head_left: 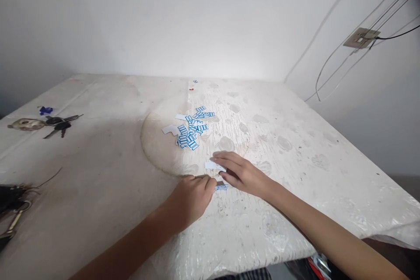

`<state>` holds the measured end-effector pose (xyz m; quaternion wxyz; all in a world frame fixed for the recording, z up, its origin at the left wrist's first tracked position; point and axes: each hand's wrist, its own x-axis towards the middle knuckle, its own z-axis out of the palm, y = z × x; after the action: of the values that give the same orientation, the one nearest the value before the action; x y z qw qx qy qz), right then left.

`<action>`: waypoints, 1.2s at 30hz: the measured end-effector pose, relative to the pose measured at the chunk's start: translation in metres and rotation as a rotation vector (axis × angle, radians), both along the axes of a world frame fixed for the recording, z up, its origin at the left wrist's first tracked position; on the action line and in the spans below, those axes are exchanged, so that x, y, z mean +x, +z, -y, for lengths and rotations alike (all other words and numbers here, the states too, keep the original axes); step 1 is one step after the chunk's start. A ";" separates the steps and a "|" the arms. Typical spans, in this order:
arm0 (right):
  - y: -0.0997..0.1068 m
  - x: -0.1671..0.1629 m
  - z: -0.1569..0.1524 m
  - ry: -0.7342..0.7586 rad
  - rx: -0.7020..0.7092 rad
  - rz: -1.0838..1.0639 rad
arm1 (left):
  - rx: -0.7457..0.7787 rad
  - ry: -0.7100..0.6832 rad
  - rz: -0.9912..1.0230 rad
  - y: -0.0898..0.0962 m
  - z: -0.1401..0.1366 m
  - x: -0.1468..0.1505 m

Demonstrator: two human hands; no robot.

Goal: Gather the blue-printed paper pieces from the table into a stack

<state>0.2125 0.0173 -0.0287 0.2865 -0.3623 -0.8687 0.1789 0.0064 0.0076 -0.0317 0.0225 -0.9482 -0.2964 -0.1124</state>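
Observation:
My left hand (194,197) rests on the table with its fingers curled. Small blue-printed paper slips (221,187) stick out to the right of its thumb, and the fingers hide the rest of them. A white paper slip (211,165) lies between the thumb and fingers of my right hand (241,172), just beyond the left one. Farther off is a loose pile of blue-and-white paper slips (193,133), several overlapping. White pieces of paper (171,130) lie at the pile's left side.
The table (108,170) has a whitish plastic cover. A bunch of keys (61,123) lies at left, below a blue scrap (46,110). A dark item with a metal clip (15,214) sits at the left edge. Cables run from a wall socket (362,38) at right.

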 end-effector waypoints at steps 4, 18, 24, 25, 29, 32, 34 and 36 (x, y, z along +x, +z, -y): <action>-0.003 -0.003 -0.002 -0.017 0.040 -0.005 | 0.054 -0.014 0.024 -0.001 -0.001 0.000; -0.006 -0.009 0.000 -0.026 0.101 -0.035 | 0.022 -0.008 -0.009 0.000 0.000 0.001; -0.007 -0.013 -0.001 -0.057 0.235 0.079 | 0.013 -0.011 -0.027 0.000 0.000 0.000; -0.007 -0.014 -0.001 -0.073 0.246 0.091 | 0.011 -0.009 -0.027 0.000 0.000 0.000; -0.009 -0.015 -0.004 -0.117 0.210 0.030 | -0.020 0.008 -0.027 0.000 0.000 0.000; -0.006 -0.014 -0.006 -0.212 0.039 -0.176 | -0.090 0.030 -0.040 0.004 0.000 0.001; -0.002 -0.013 -0.005 -0.277 -0.166 -0.375 | -0.153 0.054 -0.056 0.008 0.000 0.003; 0.004 -0.011 -0.003 -0.278 -0.387 -0.567 | -0.214 0.075 -0.078 0.011 0.000 0.004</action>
<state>0.2011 0.0200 -0.0248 0.4637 -0.4603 -0.6474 0.3924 0.0099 0.0073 -0.0207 -0.0631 -0.9370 -0.3408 -0.0425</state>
